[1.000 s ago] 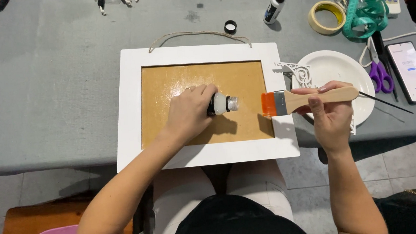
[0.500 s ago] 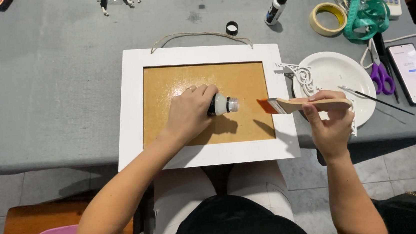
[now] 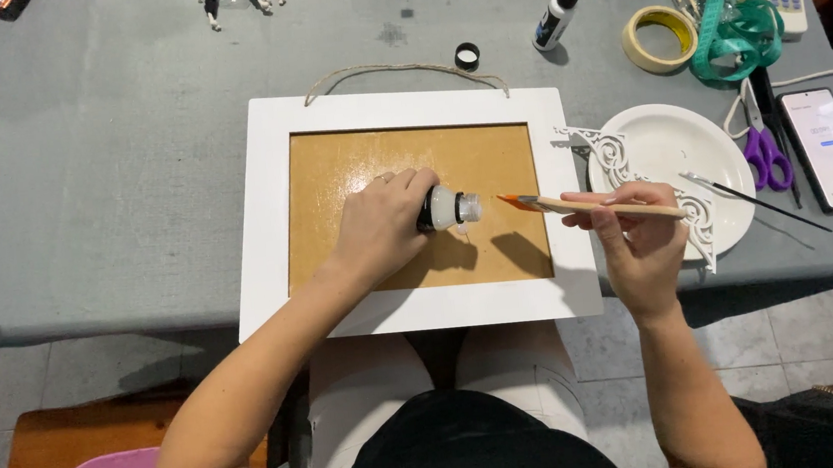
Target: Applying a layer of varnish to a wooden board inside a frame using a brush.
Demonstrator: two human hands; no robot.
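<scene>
A: Left hand (image 3: 386, 225) clamped on small glue bottle (image 3: 449, 208), nozzle sideways over brown panel (image 3: 400, 165) of white frame (image 3: 423, 304). Right hand (image 3: 638, 235) closed round flat brush (image 3: 575, 205), orange bristles beside nozzle.

B: Progress?

A: Panel shines near top, possibly wet; lower area looks dry, uncoated.

The frame (image 3: 395, 107) looks like smooth white-painted wood with a slight sheen; its inner panel (image 3: 350, 164) is tan, cork-like, and glossy where wet at its 12 o'clock edge. A rough twine loop (image 3: 402, 68) hangs from the top. The left hand (image 3: 381, 229) holds a translucent plastic bottle (image 3: 449, 208); the right hand (image 3: 638, 245) holds a brush (image 3: 590, 206) with a bare matt wooden handle and orange bristles. At 3 o'clock sits a smooth white plate (image 3: 665, 147). The desk (image 3: 99, 161) is matt grey, slightly stained.
</scene>
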